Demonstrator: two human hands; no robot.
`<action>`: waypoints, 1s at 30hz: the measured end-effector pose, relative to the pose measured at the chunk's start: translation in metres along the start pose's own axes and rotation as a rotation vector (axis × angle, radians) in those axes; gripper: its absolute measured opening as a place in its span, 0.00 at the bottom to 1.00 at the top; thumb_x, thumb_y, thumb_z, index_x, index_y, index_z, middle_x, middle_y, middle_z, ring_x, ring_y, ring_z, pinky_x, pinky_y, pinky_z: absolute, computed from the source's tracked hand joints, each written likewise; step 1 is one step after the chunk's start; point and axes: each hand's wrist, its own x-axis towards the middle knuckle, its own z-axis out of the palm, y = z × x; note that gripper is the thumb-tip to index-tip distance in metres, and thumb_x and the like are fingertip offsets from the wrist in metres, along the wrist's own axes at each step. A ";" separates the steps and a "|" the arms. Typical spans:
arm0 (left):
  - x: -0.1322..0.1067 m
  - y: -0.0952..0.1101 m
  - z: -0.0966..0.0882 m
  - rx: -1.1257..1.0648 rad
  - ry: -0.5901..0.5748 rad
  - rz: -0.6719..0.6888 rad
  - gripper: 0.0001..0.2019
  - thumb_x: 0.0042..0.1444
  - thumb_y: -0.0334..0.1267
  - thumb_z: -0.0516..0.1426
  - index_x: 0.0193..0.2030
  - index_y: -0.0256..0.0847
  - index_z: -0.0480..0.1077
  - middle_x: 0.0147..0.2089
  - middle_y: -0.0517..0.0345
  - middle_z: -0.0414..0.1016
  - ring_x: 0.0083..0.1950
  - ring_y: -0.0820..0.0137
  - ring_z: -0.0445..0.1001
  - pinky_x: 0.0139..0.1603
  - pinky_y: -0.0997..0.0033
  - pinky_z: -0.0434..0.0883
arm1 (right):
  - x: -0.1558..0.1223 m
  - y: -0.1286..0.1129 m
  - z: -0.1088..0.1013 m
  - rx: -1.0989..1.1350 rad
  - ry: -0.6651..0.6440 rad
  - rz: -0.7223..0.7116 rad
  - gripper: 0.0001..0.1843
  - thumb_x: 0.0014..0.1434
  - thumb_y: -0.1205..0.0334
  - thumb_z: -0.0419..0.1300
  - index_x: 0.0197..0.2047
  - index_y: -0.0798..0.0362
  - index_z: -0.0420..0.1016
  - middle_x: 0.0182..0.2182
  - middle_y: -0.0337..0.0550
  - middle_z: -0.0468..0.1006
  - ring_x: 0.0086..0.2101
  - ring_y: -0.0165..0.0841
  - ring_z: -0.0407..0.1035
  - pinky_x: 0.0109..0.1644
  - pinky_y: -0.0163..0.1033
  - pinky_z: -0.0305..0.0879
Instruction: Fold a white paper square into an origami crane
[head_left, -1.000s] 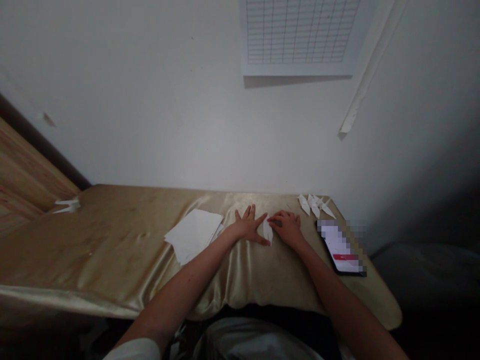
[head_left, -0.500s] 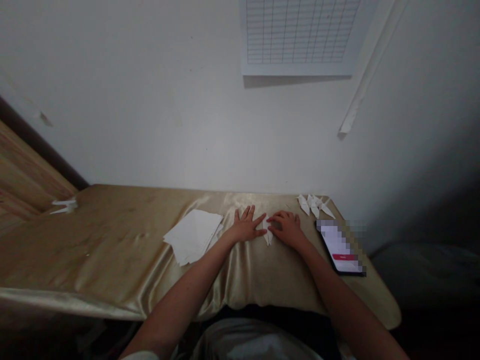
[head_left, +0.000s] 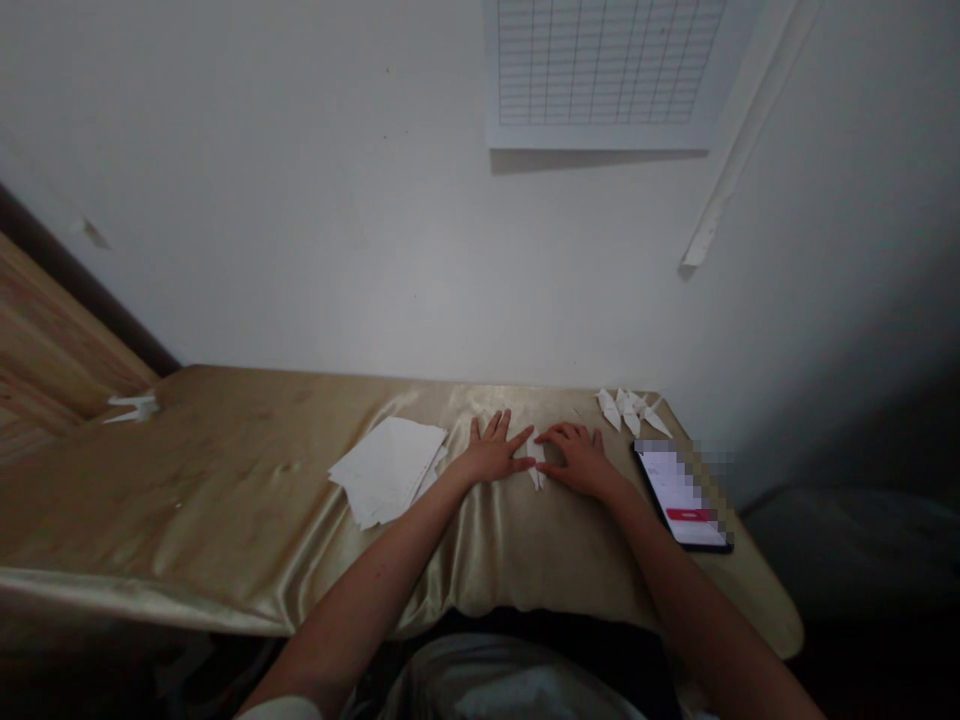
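A narrow folded piece of white paper [head_left: 535, 452] lies on the cloth between my two hands, its split pointed end toward me. My left hand [head_left: 495, 450] rests flat with fingers spread, thumb and index fingertips touching the paper's left edge. From the other side, my right hand [head_left: 576, 458] meets the right edge with its index finger and thumb, which are apart; its fingers are slightly bent. Part of the paper is hidden under the fingertips.
Left of my hands lies a stack of white paper sheets [head_left: 390, 470]. Several folded paper cranes [head_left: 631, 410] sit at the back right, above a phone [head_left: 679, 495]. A white paper piece [head_left: 133, 407] lies at the far left. The gold tablecloth [head_left: 225, 490] has ridged folds; a wall stands behind.
My right hand has shifted very slightly along the paper's edge, its thumb a little lower. The left hand and paper look the same; the view has tilted slightly.
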 end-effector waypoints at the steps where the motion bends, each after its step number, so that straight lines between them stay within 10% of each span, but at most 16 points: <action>1: 0.000 0.000 0.000 0.000 -0.001 -0.001 0.39 0.65 0.68 0.47 0.78 0.60 0.43 0.82 0.47 0.27 0.81 0.46 0.28 0.72 0.25 0.33 | 0.000 0.000 -0.001 0.000 -0.010 0.000 0.26 0.62 0.43 0.62 0.61 0.37 0.72 0.62 0.46 0.68 0.66 0.50 0.54 0.69 0.73 0.38; 23: -0.002 -0.002 0.007 -0.043 0.103 -0.009 0.39 0.62 0.69 0.51 0.77 0.63 0.49 0.82 0.50 0.35 0.81 0.47 0.34 0.73 0.27 0.35 | -0.007 0.008 -0.005 0.030 -0.150 -0.038 0.56 0.41 0.35 0.73 0.70 0.37 0.60 0.69 0.49 0.58 0.71 0.55 0.45 0.71 0.76 0.23; 30: -0.004 -0.003 0.012 -0.087 0.258 0.000 0.35 0.58 0.66 0.58 0.70 0.59 0.64 0.79 0.46 0.48 0.79 0.47 0.46 0.73 0.29 0.41 | 0.000 0.010 0.000 0.084 -0.020 -0.015 0.21 0.67 0.45 0.55 0.60 0.37 0.74 0.63 0.44 0.69 0.66 0.45 0.56 0.72 0.69 0.33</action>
